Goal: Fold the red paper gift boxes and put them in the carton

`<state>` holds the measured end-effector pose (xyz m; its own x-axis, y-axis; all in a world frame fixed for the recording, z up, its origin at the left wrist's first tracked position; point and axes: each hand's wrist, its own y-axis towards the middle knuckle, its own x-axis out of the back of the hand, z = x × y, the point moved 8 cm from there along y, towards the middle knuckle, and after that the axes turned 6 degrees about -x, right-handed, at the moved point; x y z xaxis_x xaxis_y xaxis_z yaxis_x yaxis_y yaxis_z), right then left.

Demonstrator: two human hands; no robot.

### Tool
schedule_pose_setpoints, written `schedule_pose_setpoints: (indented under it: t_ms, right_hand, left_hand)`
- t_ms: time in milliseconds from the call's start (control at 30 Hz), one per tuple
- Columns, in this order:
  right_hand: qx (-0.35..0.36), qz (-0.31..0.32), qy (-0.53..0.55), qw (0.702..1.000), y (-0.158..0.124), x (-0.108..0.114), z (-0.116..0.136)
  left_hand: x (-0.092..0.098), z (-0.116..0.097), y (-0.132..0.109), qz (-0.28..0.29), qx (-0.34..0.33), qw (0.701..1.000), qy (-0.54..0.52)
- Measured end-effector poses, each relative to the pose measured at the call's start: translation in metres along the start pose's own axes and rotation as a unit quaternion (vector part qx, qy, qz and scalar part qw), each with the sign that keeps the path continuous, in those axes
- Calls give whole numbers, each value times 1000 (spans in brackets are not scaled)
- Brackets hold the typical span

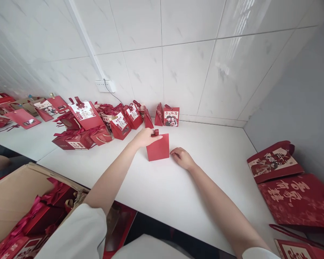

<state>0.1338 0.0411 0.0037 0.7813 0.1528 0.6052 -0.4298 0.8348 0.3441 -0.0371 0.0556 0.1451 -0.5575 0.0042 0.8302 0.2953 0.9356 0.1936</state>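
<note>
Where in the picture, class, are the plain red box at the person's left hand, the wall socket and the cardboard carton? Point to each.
Plain red box [158, 149]: head view, the panel facing the camera.
Wall socket [103, 86]: head view, its white faceplate.
Cardboard carton [13, 194]: head view, its bare tan side.

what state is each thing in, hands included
Plain red card box: upright, held near its top
Left hand: gripping that box
Right hand: loosely curled beside it
Brown cardboard carton: open, red ribboned boxes inside
White plastic wall socket: grey cable attached
Red card box with couple print: standing upright
</note>
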Motion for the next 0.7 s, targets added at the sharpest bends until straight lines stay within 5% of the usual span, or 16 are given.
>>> schedule_pose_setpoints:
  t_ms: [167,400,567,700]
  right_hand:
    - [-5,3,6,1000,-2,2,-1]
    - [-36,4,17,999,-3,2,-11]
    - [-26,-5,10,1000,-1,0,-13]
    - [-13,-5,11,1000,-1,-2,-15]
  left_hand:
    - [-12,6,-3,-14,17,999,-33]
    - [15,-24,9,47,-64,995,-52]
    - [7,-39,27,162,-109,976,99]
    - [8,-36,15,174,-83,963,191]
